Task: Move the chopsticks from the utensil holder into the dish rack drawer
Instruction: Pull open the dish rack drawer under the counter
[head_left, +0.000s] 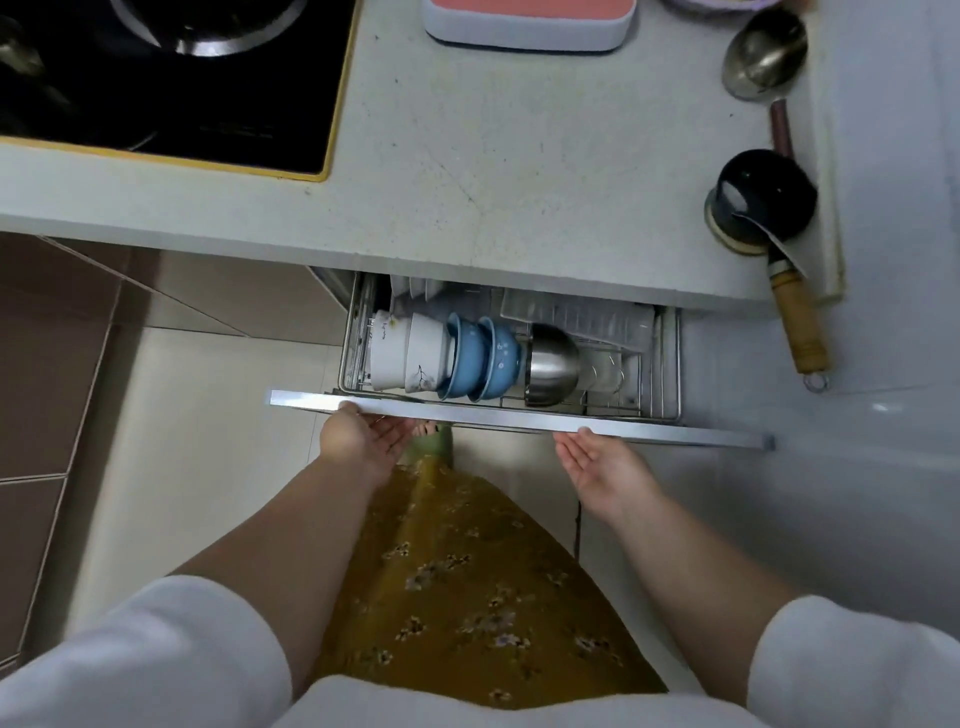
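The dish rack drawer (519, 415) stands part way out from under the tabletop (519, 171). The left hand (363, 436) and right hand (602, 465) are both palm-up under the lip of the drawer front; each grip is loose and open, fingers hooked beneath the edge, holding nothing else. No chopsticks and no utensil holder are visible; their location cannot be established from this view. Risk, as judged: the drawer is only partly open, so the rear of the rack remains under the tabletop overhang and access is limited; a sharp pull or push could rattle the crockery standing on edge. Contents: white bowls (405, 358), blue bowls (483, 358) and a steel bowl (551, 364) are packed close in the wire rack (670, 364), leaving free space mainly at the right end, beside a clear tray (582, 314) at the back. Long items dropped there may slip through the wire. On the tabletop, a steel ladle (763, 54) and a black ladle (761, 200) lie at the right, the latter's wooden handle overhanging the edge above the drawer's right end; a knock could dislodge it. A stove (156, 78) occupies the left, a pink-topped tray (530, 21) the far side.
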